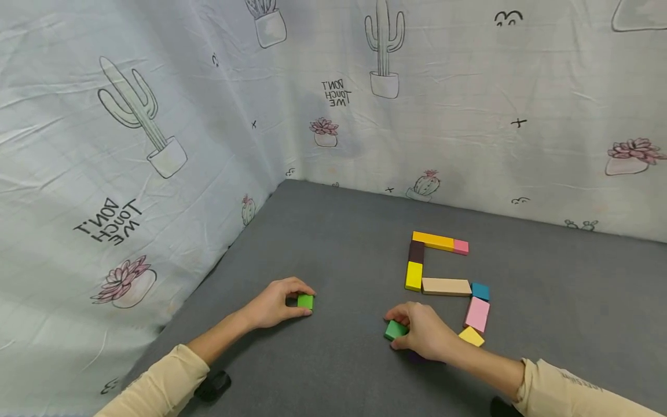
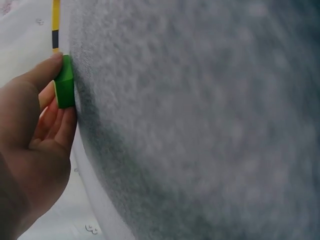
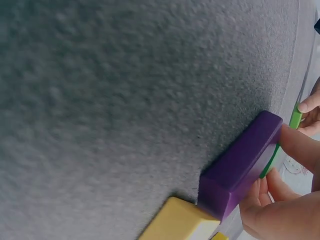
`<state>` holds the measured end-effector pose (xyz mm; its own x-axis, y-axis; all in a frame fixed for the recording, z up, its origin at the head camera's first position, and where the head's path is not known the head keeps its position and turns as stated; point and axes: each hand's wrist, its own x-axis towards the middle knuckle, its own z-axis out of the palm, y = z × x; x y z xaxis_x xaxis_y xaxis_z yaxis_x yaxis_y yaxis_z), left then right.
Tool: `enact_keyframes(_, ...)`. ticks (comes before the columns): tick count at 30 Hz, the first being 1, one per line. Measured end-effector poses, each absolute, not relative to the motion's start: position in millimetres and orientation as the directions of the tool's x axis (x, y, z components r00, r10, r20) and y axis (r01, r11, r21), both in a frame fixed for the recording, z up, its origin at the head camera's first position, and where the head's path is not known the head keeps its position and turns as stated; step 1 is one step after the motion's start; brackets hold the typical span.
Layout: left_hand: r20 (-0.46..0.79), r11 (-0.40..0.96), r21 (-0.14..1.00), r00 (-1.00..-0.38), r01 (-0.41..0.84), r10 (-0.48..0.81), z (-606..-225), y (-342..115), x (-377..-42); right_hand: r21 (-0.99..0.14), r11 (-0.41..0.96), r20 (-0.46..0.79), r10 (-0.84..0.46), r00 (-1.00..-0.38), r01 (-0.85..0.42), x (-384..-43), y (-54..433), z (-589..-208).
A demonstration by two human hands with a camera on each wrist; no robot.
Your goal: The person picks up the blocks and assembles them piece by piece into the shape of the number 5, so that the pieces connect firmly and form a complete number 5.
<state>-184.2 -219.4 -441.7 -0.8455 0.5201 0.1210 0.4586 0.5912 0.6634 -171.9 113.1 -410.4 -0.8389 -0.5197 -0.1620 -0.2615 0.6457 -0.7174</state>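
Observation:
My left hand [image 1: 271,303] pinches a light green block [image 1: 305,302] between thumb and fingers, low on the grey surface at the left. In the left wrist view the same green block [image 2: 64,85] shows its flat faces. Further right, my right hand [image 1: 429,331] holds a darker green block [image 1: 394,330] at its two sides. A long purple block [image 3: 240,162] lies by that hand in the right wrist view, at the end of the green one; in the head view the hand mostly hides it. A yellow block [image 3: 177,220] meets its near end.
Beyond my right hand, a bent line of blocks includes a yellow-orange bar [image 1: 432,241], a small pink block [image 1: 461,247], a dark brown block [image 1: 416,252], a bright yellow block [image 1: 414,276], a beige bar [image 1: 446,286], a blue block [image 1: 480,291] and a pink block [image 1: 476,314]. Patterned cloth [image 1: 458,116] hangs behind.

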Motion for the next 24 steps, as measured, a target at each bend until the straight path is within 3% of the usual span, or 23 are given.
enact_keyframes(13, 0.111, 0.596, 0.645, -0.830, 0.478, 0.546, -437.0, -216.4, -186.2, -0.721, 0.587, -0.094, -0.609, -0.787, -0.368, -166.8, 122.8, -415.3)
enact_keyframes(24, 0.091, 0.586, 0.621, -0.790, 0.521, 0.607, -429.5, -193.5, -191.3, -0.729, 0.571, -0.081, -0.620, -0.780, -0.378, -167.5, 125.3, -418.4)
